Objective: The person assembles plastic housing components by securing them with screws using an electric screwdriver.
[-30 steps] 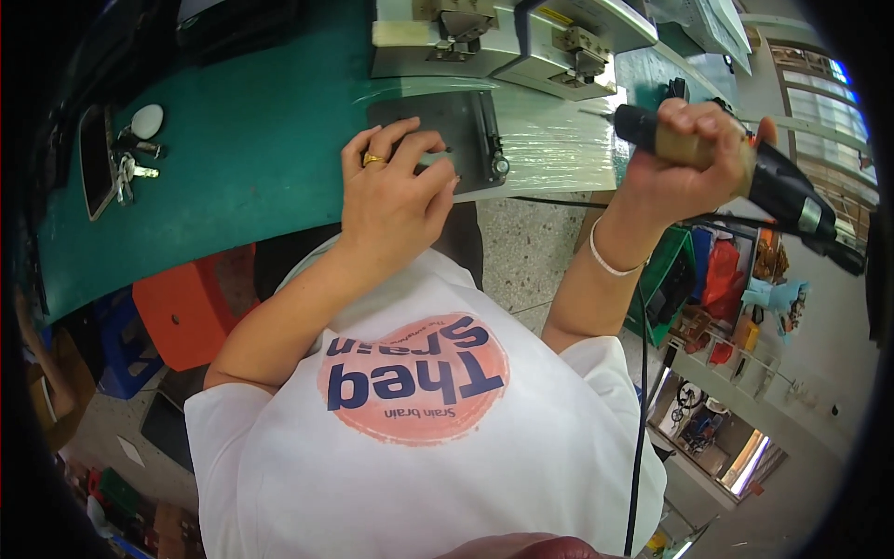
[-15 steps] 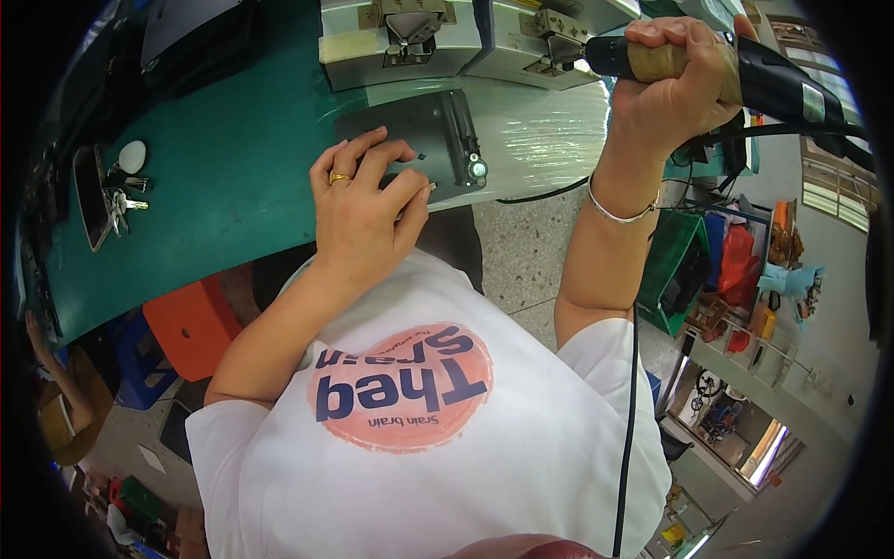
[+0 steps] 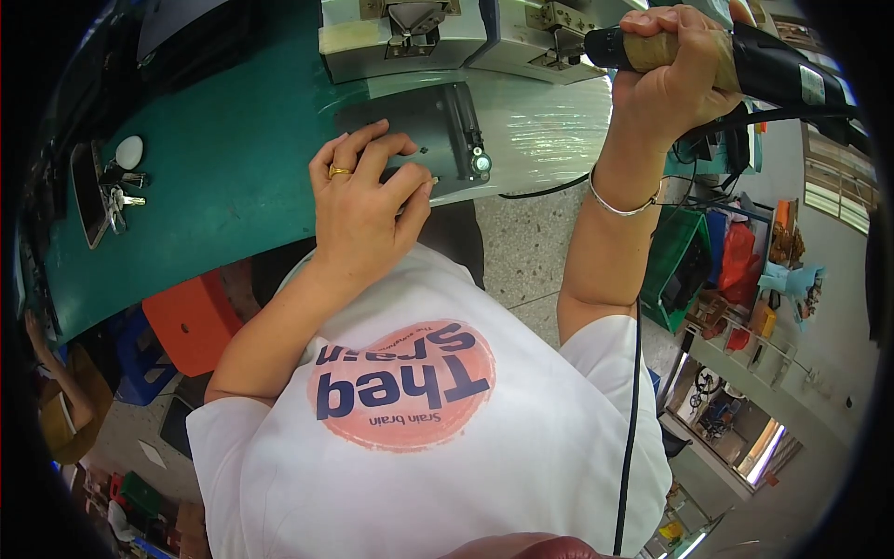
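Observation:
My right hand (image 3: pixel 675 70) is closed round a black electric screwdriver (image 3: pixel 796 70) with a tan taped grip. Its nose points left, at the metal mechanism of a light grey screw-feeder box (image 3: pixel 517 47). My left hand (image 3: pixel 365 191) rests over the near left part of a dark grey flat panel (image 3: pixel 428 116) on the green table. Its thumb and forefinger are pinched close, with a small shiny bit at their tips, too small to name. The other fingers bend over the panel, and the palm side is hidden. A round silvery part (image 3: pixel 480 164) sits at the panel's right corner.
A second grey box (image 3: pixel 396 56) stands beyond the panel. Keys (image 3: pixel 121 203), a dark phone-like object (image 3: pixel 90 191) and a white oval piece (image 3: pixel 129 153) lie on the left. The screwdriver's black cable (image 3: pixel 631 438) runs past my right arm. An orange stool (image 3: pixel 193 321) is below the table.
The whole view has shifted slightly, with the table, boxes and right hand a little higher in the picture. Both hands keep their grip and place among the things.

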A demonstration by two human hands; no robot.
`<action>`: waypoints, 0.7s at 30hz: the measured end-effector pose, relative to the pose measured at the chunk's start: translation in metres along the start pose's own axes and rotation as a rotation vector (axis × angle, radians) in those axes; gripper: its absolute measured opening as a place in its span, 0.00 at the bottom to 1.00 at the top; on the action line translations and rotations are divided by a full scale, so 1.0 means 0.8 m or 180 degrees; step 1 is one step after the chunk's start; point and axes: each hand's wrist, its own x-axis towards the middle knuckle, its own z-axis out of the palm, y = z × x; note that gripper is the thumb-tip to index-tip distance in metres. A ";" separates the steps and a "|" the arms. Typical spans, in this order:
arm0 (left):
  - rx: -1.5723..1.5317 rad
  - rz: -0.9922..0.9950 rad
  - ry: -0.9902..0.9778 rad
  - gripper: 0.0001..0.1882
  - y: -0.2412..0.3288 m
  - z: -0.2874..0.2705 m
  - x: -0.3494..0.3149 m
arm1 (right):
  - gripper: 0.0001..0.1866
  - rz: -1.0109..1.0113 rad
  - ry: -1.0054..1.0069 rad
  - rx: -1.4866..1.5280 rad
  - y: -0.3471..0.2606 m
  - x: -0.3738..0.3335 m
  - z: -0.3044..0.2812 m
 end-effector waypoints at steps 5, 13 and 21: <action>-0.0001 0.0010 -0.0011 0.02 0.000 0.000 -0.001 | 0.27 0.0118 0.0245 -0.0550 -0.001 0.007 0.005; -0.0153 -0.0005 -0.0077 0.19 -0.002 -0.004 -0.005 | 0.24 0.0466 0.0453 -0.0832 -0.001 0.013 0.020; -0.0277 -0.0157 -0.0222 0.28 -0.007 -0.013 -0.003 | 0.28 0.1200 0.0559 0.0130 -0.057 -0.006 0.014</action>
